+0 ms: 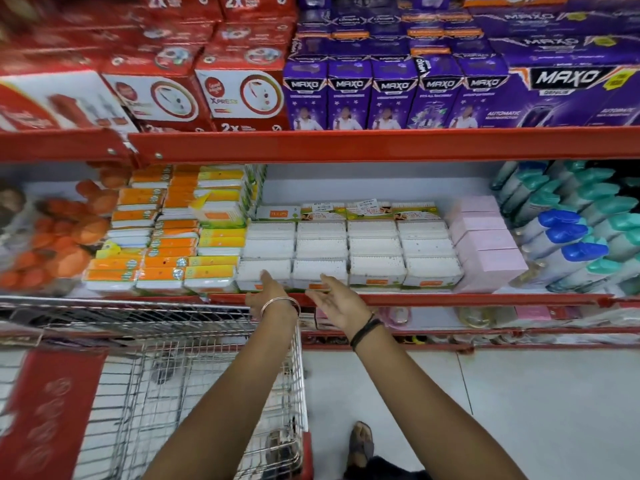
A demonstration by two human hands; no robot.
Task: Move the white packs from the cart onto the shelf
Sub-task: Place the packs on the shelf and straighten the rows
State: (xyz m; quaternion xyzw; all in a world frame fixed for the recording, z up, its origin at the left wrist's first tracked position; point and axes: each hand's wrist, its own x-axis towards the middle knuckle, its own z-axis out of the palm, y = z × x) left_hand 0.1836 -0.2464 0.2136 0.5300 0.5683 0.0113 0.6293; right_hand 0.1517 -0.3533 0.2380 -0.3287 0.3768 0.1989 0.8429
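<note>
Both hands are empty, the left hand and right hand each with a wide grip at the front row of white packs stacked on the shelf, so placing looks done and the next move calls for reaching into the cart, where no packs show.

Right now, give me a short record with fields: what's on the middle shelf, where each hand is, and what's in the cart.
shelf: flat white packs in stacked rows, between orange-and-yellow packs and pale pink boxes
left hand: open, empty, at the front-left white packs
right hand: open, empty, fingers by the red shelf edge
cart: silver wire cart, no white packs visible inside
</note>
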